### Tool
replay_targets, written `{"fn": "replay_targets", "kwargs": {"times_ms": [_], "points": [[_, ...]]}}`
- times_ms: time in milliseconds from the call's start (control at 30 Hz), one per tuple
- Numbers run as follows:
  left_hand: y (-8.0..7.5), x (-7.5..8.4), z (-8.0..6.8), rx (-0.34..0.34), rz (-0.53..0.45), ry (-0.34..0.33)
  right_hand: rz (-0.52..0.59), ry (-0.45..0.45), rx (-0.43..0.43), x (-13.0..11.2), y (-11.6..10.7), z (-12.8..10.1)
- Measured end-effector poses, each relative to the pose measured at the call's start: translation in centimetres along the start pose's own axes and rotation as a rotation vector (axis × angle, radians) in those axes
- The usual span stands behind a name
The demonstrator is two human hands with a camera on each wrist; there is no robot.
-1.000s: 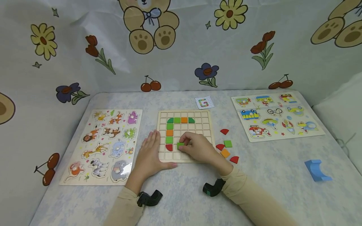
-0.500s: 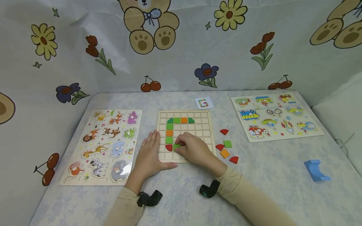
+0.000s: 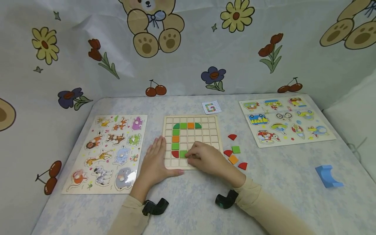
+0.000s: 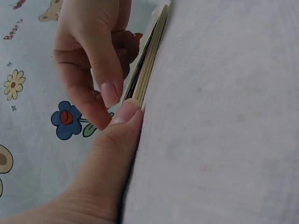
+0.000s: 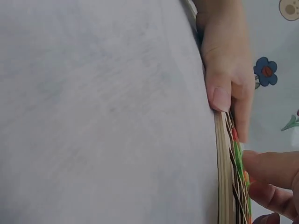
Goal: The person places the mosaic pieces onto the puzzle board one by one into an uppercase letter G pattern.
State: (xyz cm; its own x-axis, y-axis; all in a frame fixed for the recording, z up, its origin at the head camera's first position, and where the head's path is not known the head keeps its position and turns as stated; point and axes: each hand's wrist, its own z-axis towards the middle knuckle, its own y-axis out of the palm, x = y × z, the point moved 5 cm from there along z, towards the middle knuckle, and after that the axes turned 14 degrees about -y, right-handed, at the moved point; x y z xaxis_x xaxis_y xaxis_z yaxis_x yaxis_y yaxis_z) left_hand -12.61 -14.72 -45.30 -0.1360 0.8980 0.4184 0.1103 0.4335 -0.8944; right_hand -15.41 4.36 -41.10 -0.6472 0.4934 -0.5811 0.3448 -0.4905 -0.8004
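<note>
A wooden grid board (image 3: 205, 137) lies on the table. Green, orange and red tiles form a hooked line in its cells. The left hand (image 3: 154, 160) rests flat along the board's left edge, its thumb stretched by the front edge. Over the lower cells is the right hand (image 3: 207, 158), loosely bent, with no tile visible in its fingers. Just left of its fingertips, a green square tile (image 3: 183, 153) sits in a cell beside a red quarter-circle tile (image 3: 175, 154). In the right wrist view, the thumb and a finger (image 5: 271, 168) are apart, close to the tiles.
Right of the board lie loose tiles: red quarter-circles (image 3: 232, 137), a green square (image 3: 236, 149) and an orange square (image 3: 233, 159). A pattern card (image 3: 211, 107) is behind. Animal (image 3: 105, 153) and vehicle puzzles (image 3: 288, 120) flank the board; a blue curved block (image 3: 329, 176) sits far right.
The right hand moved left with the green square tile, set it in the cell beside the red tile, let go and drew slightly right. The left hand stayed in place.
</note>
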Motion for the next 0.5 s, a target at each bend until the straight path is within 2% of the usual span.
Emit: {"fn": "replay_targets", "kwargs": {"times_ms": [300,500], "points": [[0.1,-0.1,0.1,-0.008,-0.014,-0.011,0.024,0.129,0.054,3.3,-3.6,-3.8],[0.1,-0.1,0.1,0.003,-0.015,0.001,-0.078,0.249,0.046,5.4,-5.8,-6.5]]}}
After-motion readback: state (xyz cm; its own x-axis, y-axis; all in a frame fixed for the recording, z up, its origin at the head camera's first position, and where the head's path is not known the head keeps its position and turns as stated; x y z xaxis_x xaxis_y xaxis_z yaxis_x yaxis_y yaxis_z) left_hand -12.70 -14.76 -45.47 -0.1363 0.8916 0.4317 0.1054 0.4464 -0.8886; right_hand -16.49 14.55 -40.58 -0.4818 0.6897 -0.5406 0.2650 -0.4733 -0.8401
